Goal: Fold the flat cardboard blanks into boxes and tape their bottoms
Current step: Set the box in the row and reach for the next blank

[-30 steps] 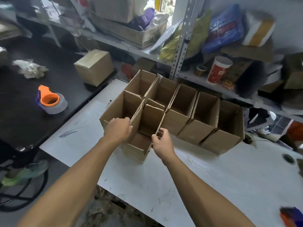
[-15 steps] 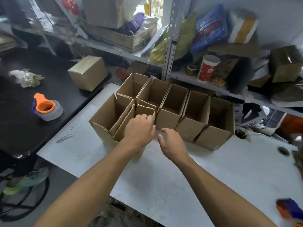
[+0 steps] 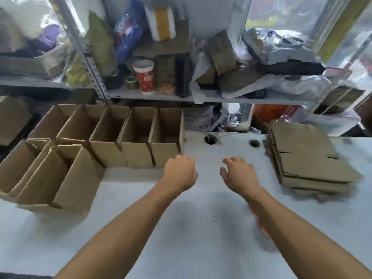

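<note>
- Head view: both my arms reach out over the white worktop (image 3: 191,228), and neither hand has hold of anything.
- My left hand (image 3: 181,173) hangs above the middle of the worktop, knuckles up, fingers loosely curled under, just clear of the near right corner of the row of boxes.
- My right hand (image 3: 240,174) is beside it, a gap between the two, fingers loose and slightly spread, pointing toward the far edge, nothing in it.
- The folded boxes (image 3: 124,135) stand open-topped in a row along the far left edge, side walls touching; two more open boxes (image 3: 50,176) sit in front of them at the left edge, tight against each other.
- The stack of flat cardboard blanks (image 3: 308,158) lies by the far right edge, well apart from my right hand, edges a little staggered.
- Two round holes (image 3: 210,138) show in the worktop between the boxes and the blanks.
- Something red and blurred (image 3: 259,224) peeks out under my right forearm; I can't tell what it is.
- Behind the worktop, a cluttered shelf (image 3: 161,96) carries a red and white cup (image 3: 144,76).
</note>
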